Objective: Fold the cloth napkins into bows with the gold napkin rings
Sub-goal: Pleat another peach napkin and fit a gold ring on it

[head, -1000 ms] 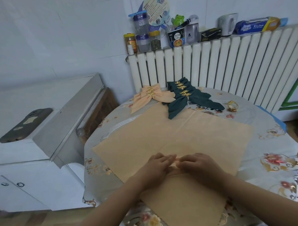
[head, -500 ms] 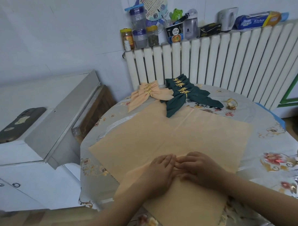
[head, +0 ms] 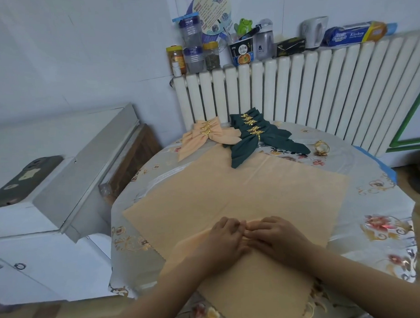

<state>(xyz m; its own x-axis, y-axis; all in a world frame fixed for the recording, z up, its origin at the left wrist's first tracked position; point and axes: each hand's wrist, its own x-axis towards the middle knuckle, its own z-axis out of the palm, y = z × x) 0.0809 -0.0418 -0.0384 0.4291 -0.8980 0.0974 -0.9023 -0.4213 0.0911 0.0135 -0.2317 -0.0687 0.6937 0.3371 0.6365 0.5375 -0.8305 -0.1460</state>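
Head view: left hand (head: 222,241) and right hand (head: 277,238) pinch a pleat in the napkin (head: 241,200) spread flat on the table (head: 384,200). Step: accordion pleating, just begun. Next: gather further pleats evenly; the ring (head: 321,147) lies far right.

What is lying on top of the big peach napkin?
Both hands, left and right, pinch a pleat in the peach napkin. A green bow's tail overlaps its far edge. Anything beneath the napkin is covered.
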